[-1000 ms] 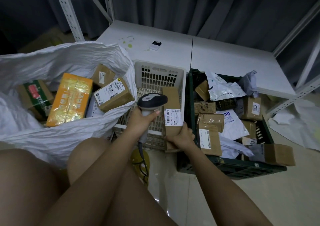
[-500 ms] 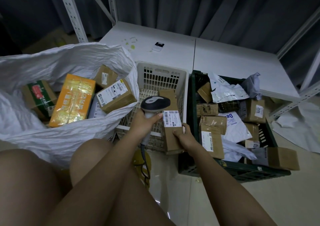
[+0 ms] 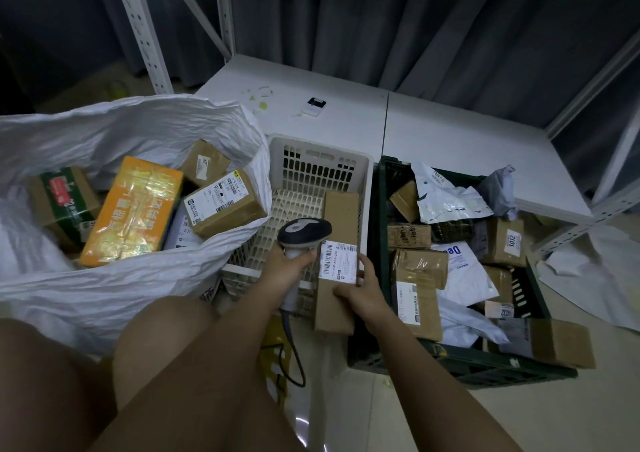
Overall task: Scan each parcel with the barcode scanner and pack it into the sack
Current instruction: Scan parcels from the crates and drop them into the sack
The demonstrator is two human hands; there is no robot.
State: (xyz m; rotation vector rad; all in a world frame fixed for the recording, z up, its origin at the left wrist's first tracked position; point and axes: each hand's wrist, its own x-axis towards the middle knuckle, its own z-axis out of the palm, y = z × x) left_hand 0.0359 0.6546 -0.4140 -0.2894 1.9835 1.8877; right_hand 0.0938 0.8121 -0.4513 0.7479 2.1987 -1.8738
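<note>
The right hand point(image 3: 360, 296) clamps a long cardboard parcel point(image 3: 337, 261) over the white basket point(image 3: 318, 161); the left hand point(image 3: 289, 271) grips the scanner point(image 3: 303, 235) beside its label (likely stiff and light, best held mid-length)

The sack point(image 3: 114, 285) is crinkled white, and inside it lie an orange box point(image 3: 133, 211) with glossy yellow print, a green carton point(image 3: 64, 199) with a red patch, and plain brown cartons bearing white labels with black barcodes. The barcode scanner point(image 3: 304, 232) has a dark grey head with a pale grey oval on top and a light grey handle, beside a long brown parcel point(image 3: 339, 261) carrying a white label striped with black bars. The slotted basket point(image 3: 311, 181) is cream white, the crate point(image 3: 467, 365) dark green and filled with brown boxes and white mailer bags, one lettered in blue, while the tabletop point(image 3: 450, 133) is white with yellowish-green spots and the curtain point(image 3: 415, 19) dull grey.
</note>
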